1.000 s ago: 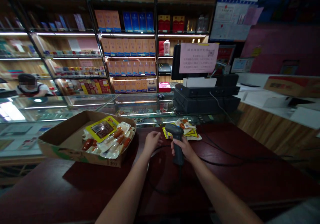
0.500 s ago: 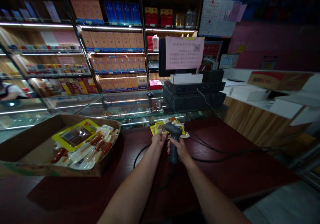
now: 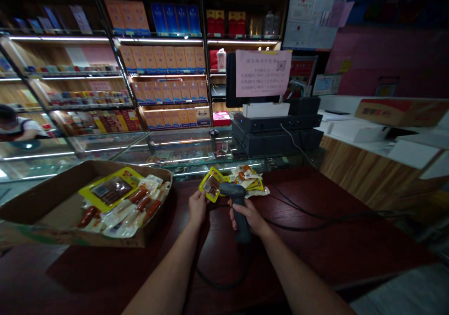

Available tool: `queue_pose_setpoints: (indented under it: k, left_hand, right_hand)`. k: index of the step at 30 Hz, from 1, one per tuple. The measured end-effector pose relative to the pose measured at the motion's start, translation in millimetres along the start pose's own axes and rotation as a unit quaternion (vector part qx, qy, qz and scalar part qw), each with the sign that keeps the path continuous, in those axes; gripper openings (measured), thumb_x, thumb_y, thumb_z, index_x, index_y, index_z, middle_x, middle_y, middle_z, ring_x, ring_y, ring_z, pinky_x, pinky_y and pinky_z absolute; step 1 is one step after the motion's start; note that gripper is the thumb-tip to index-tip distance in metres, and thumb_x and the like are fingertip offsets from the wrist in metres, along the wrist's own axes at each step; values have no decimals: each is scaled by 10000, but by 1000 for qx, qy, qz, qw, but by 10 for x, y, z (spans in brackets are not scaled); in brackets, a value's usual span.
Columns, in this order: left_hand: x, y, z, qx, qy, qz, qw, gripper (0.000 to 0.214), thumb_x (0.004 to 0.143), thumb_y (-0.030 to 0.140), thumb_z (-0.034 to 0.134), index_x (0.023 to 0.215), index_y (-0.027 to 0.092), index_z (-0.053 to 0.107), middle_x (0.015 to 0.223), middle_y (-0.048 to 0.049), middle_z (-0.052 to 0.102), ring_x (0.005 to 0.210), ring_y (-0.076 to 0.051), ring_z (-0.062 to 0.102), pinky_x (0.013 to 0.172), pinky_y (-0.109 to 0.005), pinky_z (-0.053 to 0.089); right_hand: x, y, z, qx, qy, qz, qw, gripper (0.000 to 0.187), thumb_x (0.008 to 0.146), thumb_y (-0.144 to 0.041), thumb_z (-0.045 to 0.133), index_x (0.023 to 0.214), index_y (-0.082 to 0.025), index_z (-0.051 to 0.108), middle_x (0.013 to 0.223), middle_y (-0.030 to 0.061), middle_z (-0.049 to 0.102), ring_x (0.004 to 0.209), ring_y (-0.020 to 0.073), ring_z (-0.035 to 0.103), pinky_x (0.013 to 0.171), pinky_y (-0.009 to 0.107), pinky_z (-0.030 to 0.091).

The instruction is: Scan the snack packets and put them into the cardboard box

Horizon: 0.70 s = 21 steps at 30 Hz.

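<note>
On a dark red table [image 3: 315,254], an open cardboard box [image 3: 119,241] of snack packs [image 3: 121,214] at the left, a smaller heap of wrapped snacks [image 3: 248,173] near the far edge, a barcode scanner [image 3: 241,223] gripped by its handle in the right hand [image 3: 253,216], a yellow packet [image 3: 211,184] pinched in the left hand [image 3: 198,207] near the scanner's head.

Both forearms [image 3: 167,264] extend forward, left grip [image 3: 198,208] pinching, right grip [image 3: 250,215] curled.

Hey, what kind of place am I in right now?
Probably a shop checkout: your right hand holds a handheld scanner, a till-like machine stands ahead, and lit shelves of boxed goods rise behind.
</note>
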<state>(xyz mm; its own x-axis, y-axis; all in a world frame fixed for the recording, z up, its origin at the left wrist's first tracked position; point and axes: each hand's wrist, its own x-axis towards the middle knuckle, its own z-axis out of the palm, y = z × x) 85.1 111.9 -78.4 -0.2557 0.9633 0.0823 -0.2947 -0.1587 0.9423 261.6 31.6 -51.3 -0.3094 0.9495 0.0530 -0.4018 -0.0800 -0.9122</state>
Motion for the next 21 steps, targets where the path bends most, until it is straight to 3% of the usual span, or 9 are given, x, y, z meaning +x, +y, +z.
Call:
queue_pose_setpoints:
  k: [8,18,21]
  left_hand:
    - [-12,26,41,-74,-5,-5,997,432,480,442,766,689,95,616,647,-30,637,559,-127,582,589,-282,494]
    - [-17,11,29,-32,2,-6,999,336,605,362,675,787,80,648,709,-78,670,587,-155,612,548,-266,484]
    - [-2,-5,25,-26,11,-8,1000,347,586,373,690,763,77,644,677,-73,663,558,-149,603,534,-261,476]
  right_hand:
    - [-7,22,-7,-5,4,-6,1000,358,697,-408,656,915,-167,506,548,-35,603,375,124,563,361,218,447]
    - [-8,6,21,-29,6,5,1000,354,682,-428,656,862,-172,490,526,-36,601,359,125,556,348,214,439]
    - [-14,-7,34,-31,7,5,999,358,681,-431,655,864,-172,489,527,-35,601,362,126,557,349,216,441]
